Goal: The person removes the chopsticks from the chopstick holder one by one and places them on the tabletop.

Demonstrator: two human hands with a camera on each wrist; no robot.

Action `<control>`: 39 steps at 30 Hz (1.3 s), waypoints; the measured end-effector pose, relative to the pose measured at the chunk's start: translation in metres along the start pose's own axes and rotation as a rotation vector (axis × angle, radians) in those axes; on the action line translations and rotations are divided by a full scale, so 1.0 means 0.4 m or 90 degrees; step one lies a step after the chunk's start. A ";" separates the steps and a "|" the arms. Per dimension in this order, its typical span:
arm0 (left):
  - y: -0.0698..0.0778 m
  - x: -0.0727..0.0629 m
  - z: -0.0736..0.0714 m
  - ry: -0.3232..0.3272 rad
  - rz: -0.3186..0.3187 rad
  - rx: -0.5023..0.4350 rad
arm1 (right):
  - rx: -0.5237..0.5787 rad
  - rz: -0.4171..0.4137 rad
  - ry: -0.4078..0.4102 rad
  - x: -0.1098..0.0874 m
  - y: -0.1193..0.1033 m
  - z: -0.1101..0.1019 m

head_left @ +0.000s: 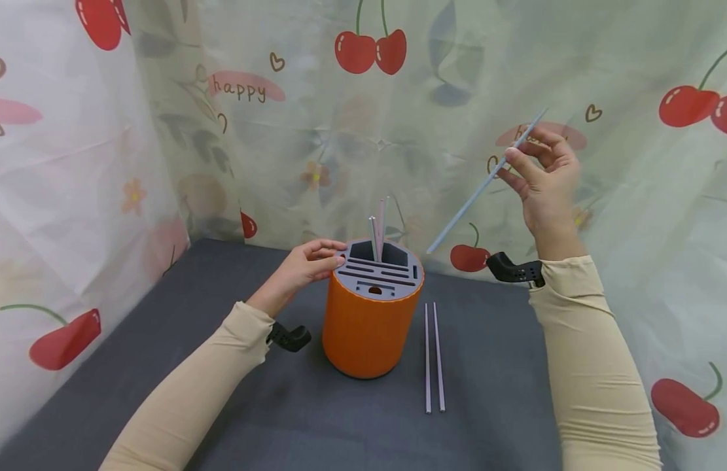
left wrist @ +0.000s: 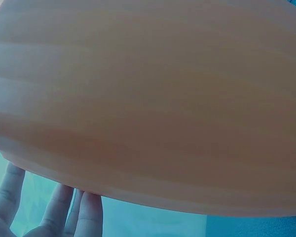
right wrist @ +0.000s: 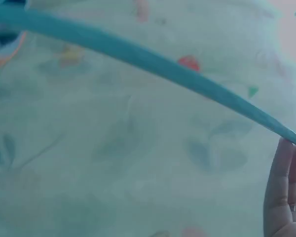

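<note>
Backdrop cloth (head_left: 363,121) bears the word "happy" (head_left: 239,87) in brown on a pink patch (head_left: 275,91); lettering (head_left: 517,135) on a second pink patch (head_left: 578,140) is partly hidden and not fully legible

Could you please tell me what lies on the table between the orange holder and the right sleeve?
Two slim, pale sticks lie side by side there, between the orange holder and the right sleeve, as the head view shows.

A plain beige left sleeve (head_left: 198,379) and a matching right sleeve (head_left: 593,353), creased with fine folds, are being worn. A curved black left wrist camera (head_left: 292,337) and a similar right wrist camera (head_left: 510,269) are being worn at the sleeve ends.
</note>
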State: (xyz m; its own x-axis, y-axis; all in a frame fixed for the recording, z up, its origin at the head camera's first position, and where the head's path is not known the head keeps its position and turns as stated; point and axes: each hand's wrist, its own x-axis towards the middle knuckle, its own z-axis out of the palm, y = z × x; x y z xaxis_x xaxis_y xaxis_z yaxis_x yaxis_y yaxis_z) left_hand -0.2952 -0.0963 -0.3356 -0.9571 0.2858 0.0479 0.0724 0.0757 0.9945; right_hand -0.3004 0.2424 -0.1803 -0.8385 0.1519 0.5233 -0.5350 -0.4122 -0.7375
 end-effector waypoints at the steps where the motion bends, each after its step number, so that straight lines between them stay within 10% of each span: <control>1: 0.000 0.000 0.000 0.000 0.000 0.000 | -0.009 0.011 0.013 0.001 -0.006 -0.017; 16: -0.005 0.002 0.002 -0.005 -0.005 -0.004 | -0.506 0.390 -0.059 -0.171 0.324 -0.348; 27: -0.005 0.004 0.001 -0.008 0.001 -0.003 | -0.559 0.523 -0.021 -0.263 0.481 -0.388; 39: -0.005 -0.001 0.000 -0.002 -0.003 0.000 | -0.628 0.541 -0.022 -0.282 0.518 -0.380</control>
State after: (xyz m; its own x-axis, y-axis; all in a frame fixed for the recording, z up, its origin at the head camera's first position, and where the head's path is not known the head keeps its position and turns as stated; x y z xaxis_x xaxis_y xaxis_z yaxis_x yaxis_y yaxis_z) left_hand -0.2950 -0.0967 -0.3375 -0.9566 0.2880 0.0437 0.0684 0.0762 0.9947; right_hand -0.3326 0.2764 -0.4572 -0.9553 0.1426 -0.2589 0.2956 0.4639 -0.8351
